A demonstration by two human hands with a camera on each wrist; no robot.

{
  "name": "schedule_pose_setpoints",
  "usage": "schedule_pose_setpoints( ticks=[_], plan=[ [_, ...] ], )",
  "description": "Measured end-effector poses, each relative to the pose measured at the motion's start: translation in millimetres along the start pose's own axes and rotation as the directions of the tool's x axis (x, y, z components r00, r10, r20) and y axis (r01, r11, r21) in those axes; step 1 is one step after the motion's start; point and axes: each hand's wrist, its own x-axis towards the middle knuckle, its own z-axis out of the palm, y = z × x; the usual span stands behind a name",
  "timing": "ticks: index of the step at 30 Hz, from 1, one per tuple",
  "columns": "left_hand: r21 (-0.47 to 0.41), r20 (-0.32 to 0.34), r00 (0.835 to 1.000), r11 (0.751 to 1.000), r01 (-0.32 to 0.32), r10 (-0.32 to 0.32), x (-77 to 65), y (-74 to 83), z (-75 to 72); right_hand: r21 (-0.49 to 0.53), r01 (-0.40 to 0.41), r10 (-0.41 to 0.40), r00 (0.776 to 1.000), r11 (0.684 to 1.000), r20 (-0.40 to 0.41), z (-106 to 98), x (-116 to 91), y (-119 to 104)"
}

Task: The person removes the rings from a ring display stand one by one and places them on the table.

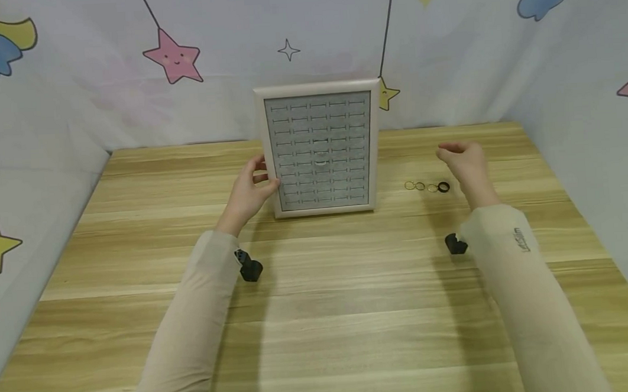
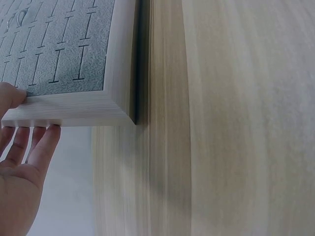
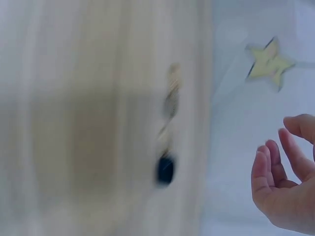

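A ring display board [image 1: 316,89] with a pale frame and grey slotted padding stands upright on the table. Two silver rings [image 1: 321,162] sit in slots of its middle column. My left hand [image 1: 248,190] grips the board's left edge, thumb on the front and fingers along the outer side. To the right, several loose rings lie in a row: gold rings [image 1: 410,185] and a black ring [image 1: 444,187] at the right end. Just above that end hovers my right hand [image 1: 467,167], fingers loosely curled. Nothing shows between thumb and index finger in the right wrist view.
The wood-grain table [image 1: 341,313] runs back to a pale curtain [image 1: 230,23] printed with stars and clouds. Small black devices [image 1: 251,270] are fixed at both wrists. The loose rings are blurred in the right wrist view.
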Motion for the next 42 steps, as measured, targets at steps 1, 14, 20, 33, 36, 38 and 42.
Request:
schedule_pose_setpoints(
  ticks=[1, 14, 20, 33, 36, 38, 42],
  plan=[
    [0.0, -0.002, 1.0, 1.0, 0.003, -0.003, 0.3, 0.0, 0.0, 0.012, 0.016, -0.016, 1.0, 1.0, -0.016, 3, -1, -7],
    [0.011, 0.008, 1.0, 1.0, 0.001, -0.001, 0.3, 0.4, -1.0, -0.03, 0.474, -0.474, 0.875, 0.88, -0.097, 67, -34, -80],
    [0.014, -0.001, 1.0, 1.0, 0.0, 0.0, -0.3, -1.0, -1.5, -0.12, 0.607, -0.608, 0.793, 0.786, 0.03, 95, -50, -93],
    [0.011, 0.0, 1.0, 1.0, -0.013, 0.013, -0.5, -2.2, -0.2, -0.236, 0.617, -0.598, 0.786, 0.751, 0.154, 130, -57, -98],
    [0.011, 0.002, 1.0, 1.0, -0.014, 0.014, 0.1, -1.9, 0.3, -0.257, 0.608, -0.59, 0.793, 0.751, 0.153, 133, -57, -98],
    [0.01, 0.005, 1.0, 1.0, -0.015, 0.015, 0.4, -2.1, 0.3, -0.267, 0.606, -0.588, 0.794, 0.749, 0.153, 135, -57, -98],
    [0.013, 0.006, 1.0, 1.0, -0.014, 0.014, 0.6, -1.5, -0.1, -0.295, 0.614, -0.6, 0.786, 0.732, 0.149, 139, -58, -98]
  ],
)
